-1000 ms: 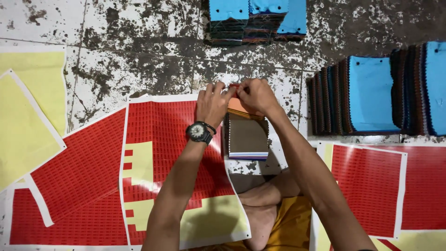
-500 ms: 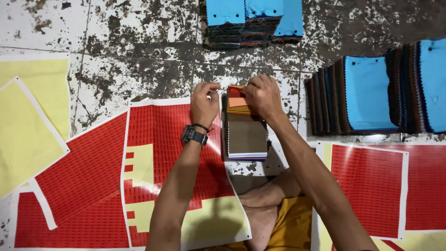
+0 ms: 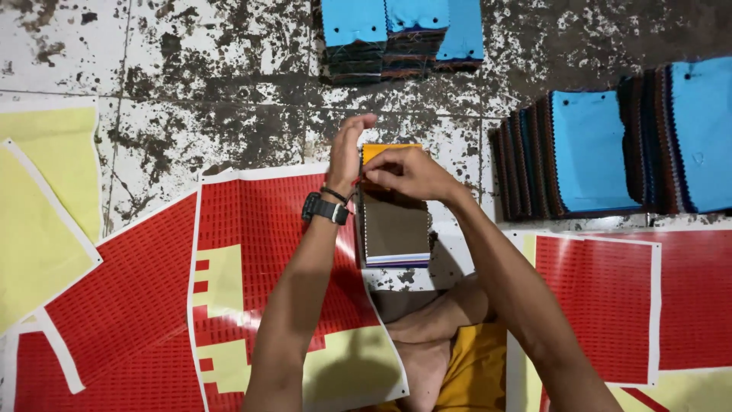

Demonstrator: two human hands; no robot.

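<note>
At the far left of the frame, yellow sheets [image 3: 34,221] are lying on the stained floor [image 3: 229,84], and beside them red-and-yellow printed sheets [image 3: 145,305] are spreading toward the centre. Your left forearm is crossing one of these, wearing a black wristwatch [image 3: 324,208]. Your left hand [image 3: 347,152] is standing upright just left of centre, fingers extended and loosely open, its palm side touching the left edge of a small stack of fabric swatches [image 3: 395,229]. That stack is lying on the floor at the centre of the frame, brown on top with an orange piece showing at its upper end. Your right hand [image 3: 408,174] is resting on the upper end of the stack, fingertips pinching together at its top left corner; what they are pinching is too small to tell. In the upper centre, blue-topped swatch piles [image 3: 400,30] are sitting. At the right, more blue-topped swatch bundles [image 3: 610,152] are leaning in a row, above another red printed sheet [image 3: 602,305].
</note>
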